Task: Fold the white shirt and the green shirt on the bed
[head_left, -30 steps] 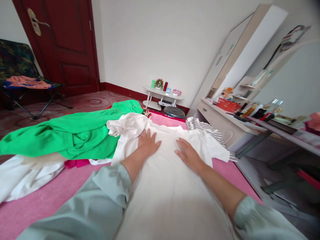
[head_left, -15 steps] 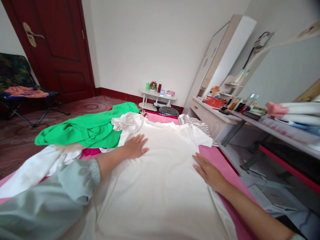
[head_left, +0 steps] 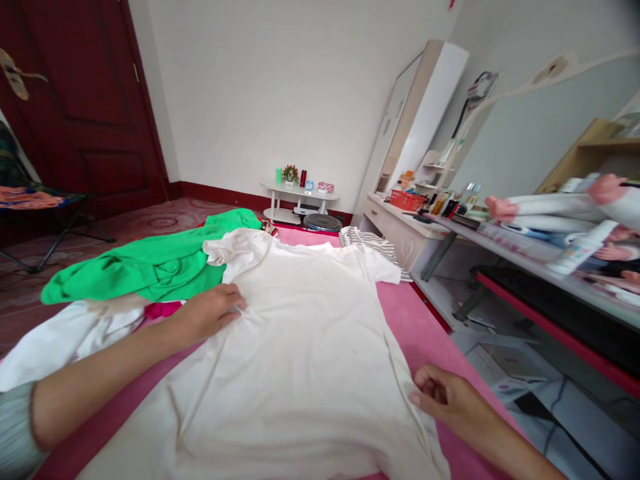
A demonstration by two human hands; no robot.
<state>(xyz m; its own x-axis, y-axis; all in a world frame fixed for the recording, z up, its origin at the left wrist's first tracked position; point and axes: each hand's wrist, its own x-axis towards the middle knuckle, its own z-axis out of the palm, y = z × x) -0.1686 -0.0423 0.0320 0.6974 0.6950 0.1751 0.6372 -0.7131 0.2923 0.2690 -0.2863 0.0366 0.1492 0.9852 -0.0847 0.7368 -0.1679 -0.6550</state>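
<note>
A white T-shirt (head_left: 305, 333) lies spread flat on the pink bed cover (head_left: 415, 320), collar toward the far end. My left hand (head_left: 210, 312) rests at the shirt's left side, below the sleeve, with the fingers curled and pinching the cloth. My right hand (head_left: 445, 399) is at the shirt's right edge near the hem, fingers curled in around the fabric edge. Both forearms are bare, and a pale green cuff shows at the lower left.
A green garment (head_left: 150, 263) and another white cloth (head_left: 65, 337) lie left of the shirt, a striped garment (head_left: 373, 241) at the far right. A dressing table (head_left: 405, 223) with bottles and a cluttered shelf (head_left: 545, 247) stand right of the bed. A folding chair (head_left: 30, 200) stands by the dark red door.
Both hands have slid outward and back toward me from flat on the shirt's chest; their fingers have gone from flat to curled on the shirt's side edges. The view has turned right.
</note>
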